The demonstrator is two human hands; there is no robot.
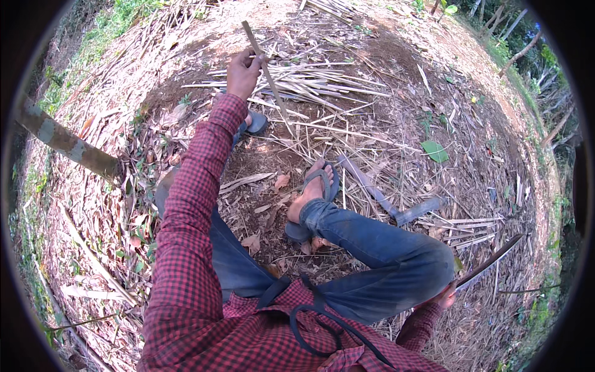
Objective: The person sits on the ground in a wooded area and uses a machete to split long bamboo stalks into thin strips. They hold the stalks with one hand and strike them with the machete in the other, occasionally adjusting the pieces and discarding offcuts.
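My left hand (pixel 244 73) reaches far forward, closed around a long, flat brown wooden strip (pixel 273 87). The strip slants, its top end up to the left and its lower end down among loose strips on the ground. Beside and beyond it lies a pile of thin, pale split strips (pixel 310 82). Out to the right, past my bent knee, my right hand (pixel 445 296) is closed on a machete (pixel 489 263). The long dark blade points away to the right with a bright edge; my knee partly hides the hand and the handle.
A slender tree trunk (pixel 68 141) leans in at the left. Two grey flat pieces (pixel 372 189) meet at an angle right of my sandaled foot (pixel 319 183). More cut strips (pixel 468 229) lie near the machete. A green leaf (pixel 434 150) and dry litter cover the ground.
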